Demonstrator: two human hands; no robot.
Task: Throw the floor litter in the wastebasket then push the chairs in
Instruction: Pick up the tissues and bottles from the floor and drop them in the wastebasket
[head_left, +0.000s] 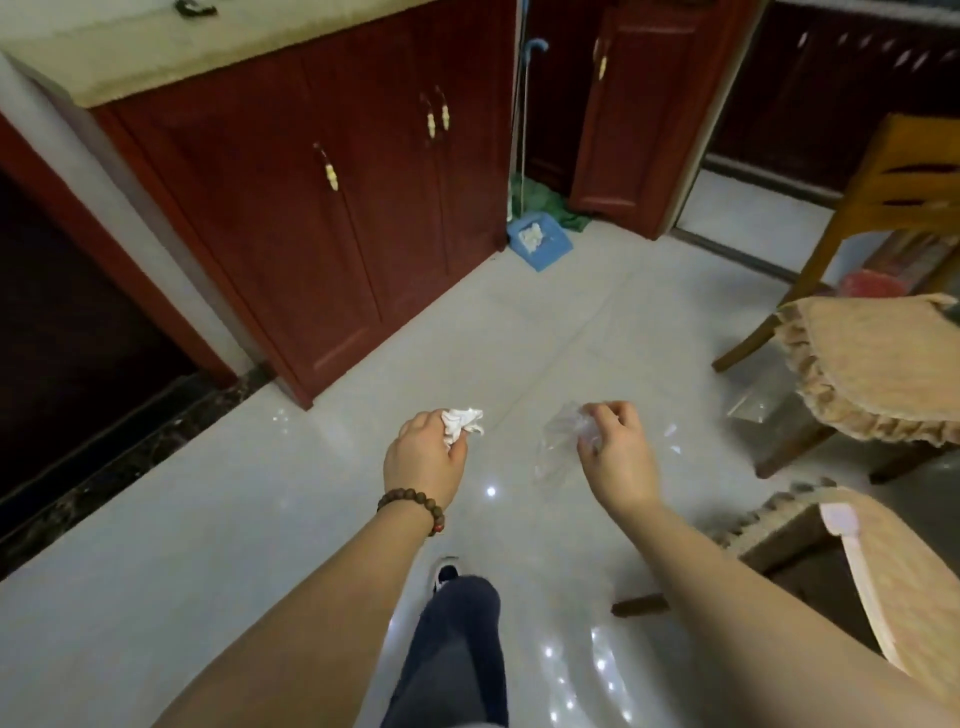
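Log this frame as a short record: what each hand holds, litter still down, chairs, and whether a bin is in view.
left hand: grips a crumpled white tissue
right hand: pinches a clear plastic bag
litter on floor: clear plastic piece beside the chair
chairs: two cushioned chairs at right, standing out on the floor
dustpan: blue, by the cabinet, white scraps inside
wastebasket: not in view

Landmark: cabinet (332, 208), standing on the floor (208, 519) at upper left. Dustpan (540, 241) on floor just beside cabinet's right end, wad of paper in it; broom (524, 130) upright behind the dustpan. Chair (872, 291) well right of cabinet; second chair (852, 571) right and nearer the camera. Before the cabinet, over the floor: left hand (423, 457) with crumpled tissue (462, 423), right hand (615, 452) with plastic wrap (563, 447) to its right.
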